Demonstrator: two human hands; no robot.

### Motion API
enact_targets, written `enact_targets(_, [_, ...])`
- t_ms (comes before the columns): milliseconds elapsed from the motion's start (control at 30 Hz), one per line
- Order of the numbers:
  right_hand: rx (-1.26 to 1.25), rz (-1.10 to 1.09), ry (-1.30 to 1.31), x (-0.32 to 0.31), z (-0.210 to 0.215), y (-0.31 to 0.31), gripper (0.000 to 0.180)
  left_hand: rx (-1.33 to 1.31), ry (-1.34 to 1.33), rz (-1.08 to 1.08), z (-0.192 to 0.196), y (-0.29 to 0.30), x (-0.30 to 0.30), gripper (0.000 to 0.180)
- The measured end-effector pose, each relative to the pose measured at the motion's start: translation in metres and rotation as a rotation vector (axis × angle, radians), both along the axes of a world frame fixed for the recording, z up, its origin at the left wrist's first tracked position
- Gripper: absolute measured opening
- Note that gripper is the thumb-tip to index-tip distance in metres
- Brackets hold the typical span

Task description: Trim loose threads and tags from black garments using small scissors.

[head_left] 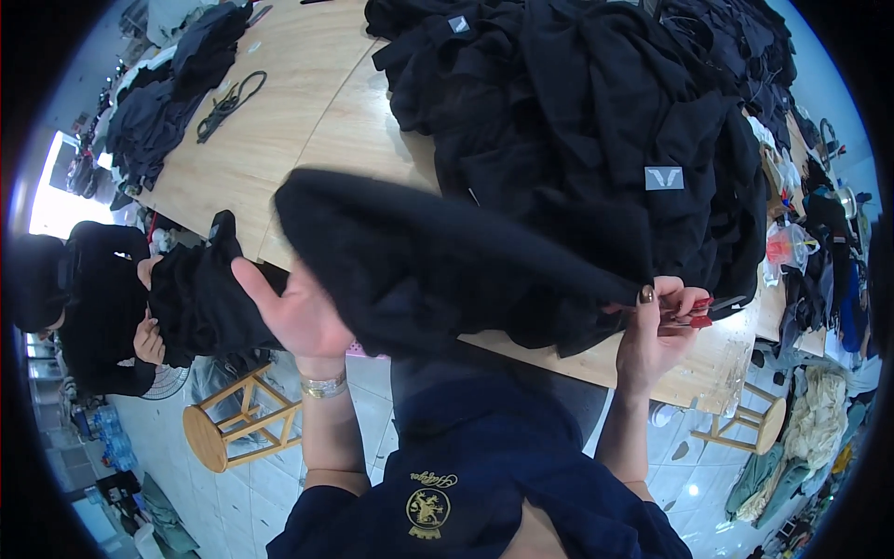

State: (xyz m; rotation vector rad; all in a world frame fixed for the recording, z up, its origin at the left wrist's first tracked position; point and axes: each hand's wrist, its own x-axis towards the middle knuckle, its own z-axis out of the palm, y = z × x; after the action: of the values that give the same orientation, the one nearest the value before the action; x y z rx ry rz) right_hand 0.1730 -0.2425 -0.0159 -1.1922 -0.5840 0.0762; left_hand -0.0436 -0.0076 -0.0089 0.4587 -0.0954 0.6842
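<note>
A black garment (pixel 419 252) stretches across in front of me above the table edge, blurred in part by motion. My right hand (pixel 656 326) pinches its right end between thumb and fingers. Tucked in the same hand is a small red-handled tool (pixel 697 314) with a metal tip, which looks like thread snips. My left hand (pixel 307 312) is at the garment's left part, palm up and thumb stretched out. Its fingers are partly hidden by the cloth, and it grips nothing that I can see.
A large heap of black garments (pixel 596 102) with grey patches covers the table (pixel 307 121) ahead. A dark cord (pixel 228 110) lies farther left, near more dark clothes (pixel 177 102). A co-worker (pixel 98 307) handles black cloth at left. Wooden stools (pixel 207 438) stand on both sides.
</note>
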Motion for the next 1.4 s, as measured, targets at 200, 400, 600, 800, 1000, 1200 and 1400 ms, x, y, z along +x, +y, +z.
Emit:
enact_targets(200, [-0.08, 0.158, 0.128, -0.002, -0.005, 0.025, 0.029, -0.051, 0.306, -0.202, -0.02, -0.027, 0.021, 0.112])
enact_targets(400, [-0.165, 0.236, 0.14, -0.022, -0.01, 0.033, 0.029, -0.17, 0.173, -0.108, -0.03, -0.03, 0.028, 0.111])
enact_targets(600, [-0.212, 0.33, 0.111, -0.038, -0.02, 0.053, 0.03, -0.253, 0.069, -0.171, -0.037, -0.031, 0.029, 0.106])
enact_targets(800, [-0.333, 0.178, -0.099, -0.016, -0.046, 0.059, 0.024, -0.273, 0.025, -0.123, -0.052, -0.014, 0.017, 0.09])
enact_targets(1000, [-0.33, 0.159, -0.043, -0.008, -0.054, 0.057, 0.024, -0.343, -0.005, -0.199, -0.063, 0.001, 0.012, 0.076])
enact_targets(1200, [-0.276, 0.201, 0.036, -0.018, -0.036, 0.057, 0.032, -0.208, 0.141, -0.105, -0.03, -0.02, 0.026, 0.092])
enact_targets(1400, [-0.3, 0.305, -0.269, -0.04, 0.0, 0.047, 0.063, 0.311, 0.358, -0.216, 0.009, -0.084, 0.068, 0.114])
